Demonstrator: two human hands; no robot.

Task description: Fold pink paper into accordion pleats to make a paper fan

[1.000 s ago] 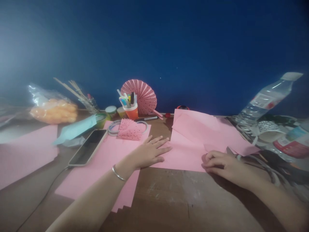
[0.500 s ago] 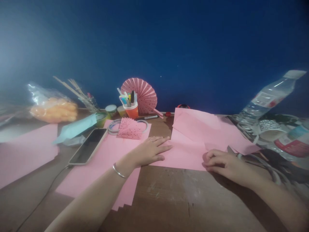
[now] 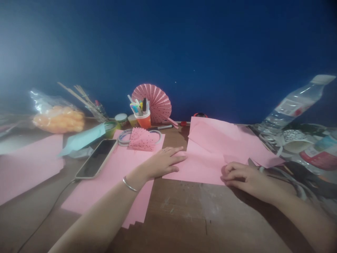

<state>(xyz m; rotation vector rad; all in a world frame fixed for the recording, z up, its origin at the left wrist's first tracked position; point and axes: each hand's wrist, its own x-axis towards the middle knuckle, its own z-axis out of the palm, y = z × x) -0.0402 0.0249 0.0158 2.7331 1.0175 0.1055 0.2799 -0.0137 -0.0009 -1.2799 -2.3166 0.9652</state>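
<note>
Step in hand, as far as I can judge: steadying the pink sheet [image 3: 201, 170] flat on the bench [image 3: 181, 211], w/ one hand at each side of its near part. Next move prob. calls for light, even pressure & a straight near edge, w/o dragging the loose pink paper [image 3: 223, 135] that lies on its far part.

L hand [image 3: 163, 164]: fingers long & spread, palm down, nothing gripped; fingertips lie over the sheet's L edge, though whether they press or just rest, can't tell. R hand [image 3: 238, 175]: fingers half curled, thumb & index tips at the sheet's near R corner; touching it, it seems, but pinch vs. rest can't be told.

Sheet is b/w the hands, R of the pink stack [image 3: 113, 184] w/ the stepped corner. On that stack: phone [image 3: 97, 160] (partly on), plus a spotted folded piece [image 3: 142, 140] w/ tape rolls [image 3: 123, 138] right beside it. Behind, near the wall: pen cup [image 3: 143, 121] in front of a pleated fan [image 3: 156, 102]. Bottle [image 3: 292, 102] leans far R, well apart from R hand.
</note>
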